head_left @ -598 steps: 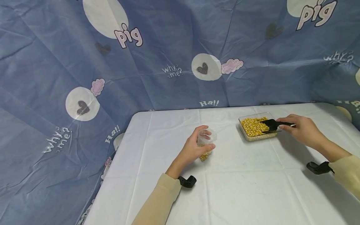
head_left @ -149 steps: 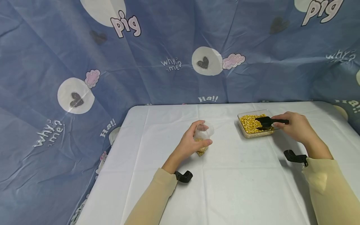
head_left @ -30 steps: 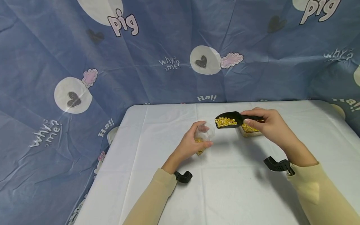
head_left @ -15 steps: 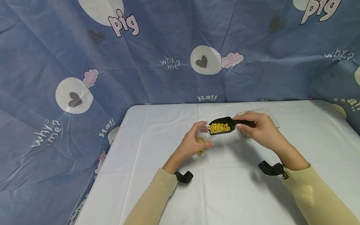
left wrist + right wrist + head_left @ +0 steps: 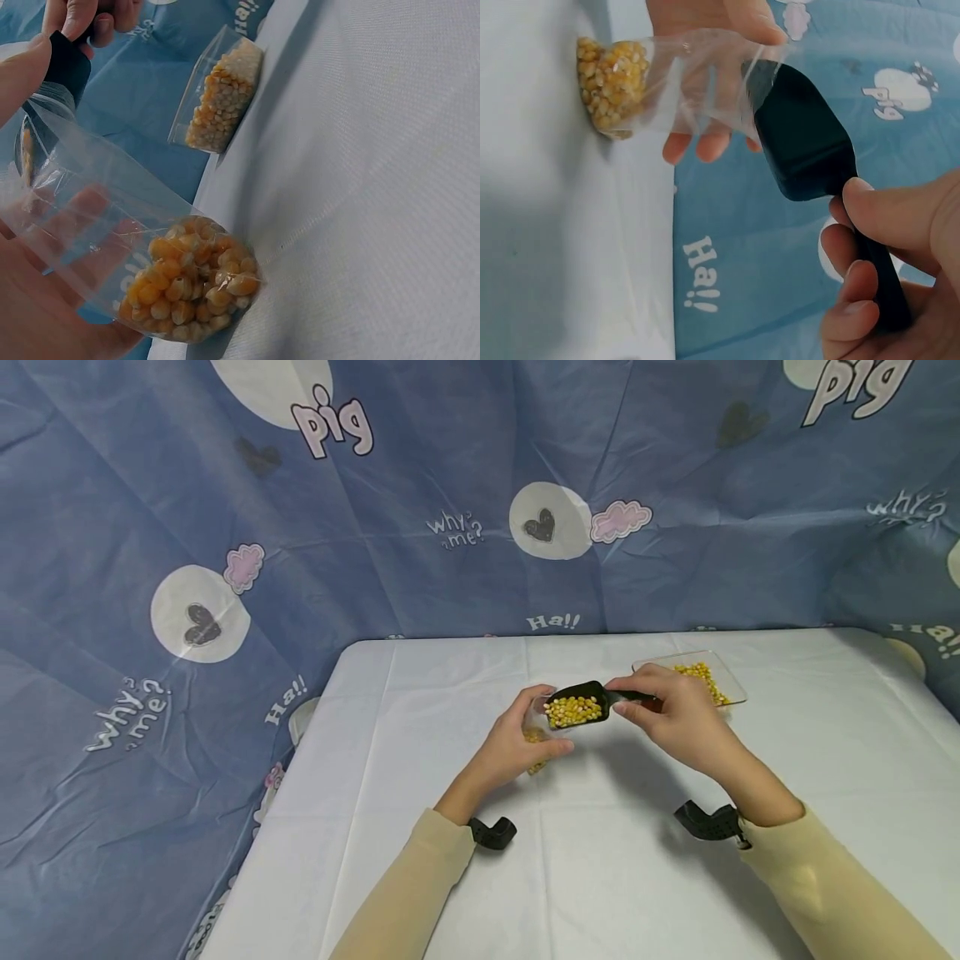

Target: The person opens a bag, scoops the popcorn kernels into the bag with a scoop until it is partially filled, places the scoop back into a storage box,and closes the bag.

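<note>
My left hand (image 5: pixel 510 745) holds a clear plastic bag (image 5: pixel 112 176) upright by its upper part, fingers and thumb round the open mouth. Corn kernels (image 5: pixel 191 285) fill the bag's bottom, which stands right at the white table. My right hand (image 5: pixel 678 718) grips the handle of a black scoop (image 5: pixel 802 135), thumb along it. Yellow kernels (image 5: pixel 572 711) lie in the scoop's bowl. In the right wrist view the scoop's front edge is inside the bag's mouth.
A clear rectangular container (image 5: pixel 196 90) of corn kernels sits on the table (image 5: pixel 615 877) behind my right hand, partly hidden by it in the head view. A blue printed cloth (image 5: pixel 420 585) hangs along the table's far edge.
Five seconds ago the scoop was in the container's corn. My right hand has since carried the loaded scoop left to the bag's mouth. My left hand has stayed almost still with the bag.
</note>
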The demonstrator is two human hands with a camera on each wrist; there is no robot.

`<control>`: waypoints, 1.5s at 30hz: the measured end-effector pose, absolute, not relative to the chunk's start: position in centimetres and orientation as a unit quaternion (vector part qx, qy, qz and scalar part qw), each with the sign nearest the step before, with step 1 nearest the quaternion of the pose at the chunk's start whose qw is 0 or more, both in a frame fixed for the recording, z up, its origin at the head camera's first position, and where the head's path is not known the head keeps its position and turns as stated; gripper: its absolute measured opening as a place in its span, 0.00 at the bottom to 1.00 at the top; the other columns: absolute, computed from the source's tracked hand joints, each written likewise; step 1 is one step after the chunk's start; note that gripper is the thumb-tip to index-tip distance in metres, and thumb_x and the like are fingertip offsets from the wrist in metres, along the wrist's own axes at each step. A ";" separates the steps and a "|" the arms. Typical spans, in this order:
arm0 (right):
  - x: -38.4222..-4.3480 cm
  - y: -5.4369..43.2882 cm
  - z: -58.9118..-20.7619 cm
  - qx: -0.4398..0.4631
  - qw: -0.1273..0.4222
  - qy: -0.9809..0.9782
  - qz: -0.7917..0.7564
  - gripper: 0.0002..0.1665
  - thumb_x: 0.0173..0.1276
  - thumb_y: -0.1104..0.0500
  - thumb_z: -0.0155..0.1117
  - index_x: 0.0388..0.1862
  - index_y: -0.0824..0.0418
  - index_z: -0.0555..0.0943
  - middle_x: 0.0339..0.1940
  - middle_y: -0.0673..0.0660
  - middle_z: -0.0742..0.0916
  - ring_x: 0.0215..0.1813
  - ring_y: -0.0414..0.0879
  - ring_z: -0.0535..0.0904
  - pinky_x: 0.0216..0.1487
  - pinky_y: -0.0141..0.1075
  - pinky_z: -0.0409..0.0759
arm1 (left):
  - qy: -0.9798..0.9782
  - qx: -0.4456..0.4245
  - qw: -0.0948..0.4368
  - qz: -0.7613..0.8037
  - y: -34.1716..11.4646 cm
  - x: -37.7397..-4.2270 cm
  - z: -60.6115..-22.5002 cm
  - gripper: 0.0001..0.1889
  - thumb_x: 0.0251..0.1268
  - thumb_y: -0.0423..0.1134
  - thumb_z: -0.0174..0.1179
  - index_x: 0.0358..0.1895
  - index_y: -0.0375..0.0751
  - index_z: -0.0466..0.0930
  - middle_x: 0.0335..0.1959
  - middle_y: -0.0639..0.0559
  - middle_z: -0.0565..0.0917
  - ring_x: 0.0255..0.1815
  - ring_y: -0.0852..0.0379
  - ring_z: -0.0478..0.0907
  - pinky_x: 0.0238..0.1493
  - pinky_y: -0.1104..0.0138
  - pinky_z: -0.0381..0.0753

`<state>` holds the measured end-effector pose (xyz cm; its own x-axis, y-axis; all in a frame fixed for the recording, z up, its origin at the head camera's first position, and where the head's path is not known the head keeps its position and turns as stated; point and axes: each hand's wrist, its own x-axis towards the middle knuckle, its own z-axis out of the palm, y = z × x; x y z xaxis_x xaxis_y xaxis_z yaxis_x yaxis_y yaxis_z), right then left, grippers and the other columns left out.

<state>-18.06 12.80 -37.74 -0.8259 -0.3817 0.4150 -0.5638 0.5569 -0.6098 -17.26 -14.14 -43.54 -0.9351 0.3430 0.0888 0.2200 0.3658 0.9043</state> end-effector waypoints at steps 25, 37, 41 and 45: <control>-16.6 10.8 -37.6 0.371 0.252 -0.852 0.269 0.23 0.53 0.73 0.78 0.48 0.57 0.89 0.40 0.50 0.82 0.41 0.47 0.77 0.38 0.40 0.77 | 0.820 0.171 0.064 0.543 -13.9 -16.9 -43.3 0.46 0.55 0.51 0.77 0.72 0.79 0.58 0.74 0.60 0.67 0.71 0.62 0.65 0.68 0.51 0.66; -16.6 10.9 -37.1 0.382 0.267 -0.846 0.258 0.23 0.54 0.74 0.77 0.49 0.58 0.88 0.43 0.52 0.84 0.44 0.50 0.76 0.40 0.43 0.79 | 0.826 0.177 0.061 0.532 -14.0 -17.0 -43.3 0.47 0.52 0.56 0.77 0.74 0.78 0.57 0.69 0.68 0.70 0.63 0.61 0.71 0.63 0.51 0.69; -16.7 11.2 -36.7 0.380 0.277 -0.841 0.268 0.23 0.54 0.73 0.77 0.48 0.58 0.88 0.43 0.52 0.84 0.43 0.50 0.76 0.40 0.42 0.77 | 0.827 0.168 0.064 0.533 -14.0 -17.0 -43.3 0.46 0.53 0.54 0.77 0.72 0.80 0.59 0.68 0.67 0.71 0.67 0.59 0.69 0.63 0.49 0.69; -16.7 11.6 -36.1 0.377 0.282 -0.835 0.285 0.22 0.54 0.74 0.77 0.47 0.58 0.88 0.42 0.51 0.85 0.43 0.50 0.76 0.41 0.41 0.75 | 0.818 0.172 0.060 0.546 -14.1 -17.1 -43.6 0.44 0.53 0.55 0.77 0.72 0.77 0.61 0.64 0.65 0.74 0.66 0.55 0.71 0.62 0.51 0.70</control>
<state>-16.65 11.60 -36.14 -0.5576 -0.4685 0.6853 -0.7898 0.5535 -0.2643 -17.13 -14.11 -43.55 -0.9339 0.3462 0.0892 0.2154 0.3456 0.9133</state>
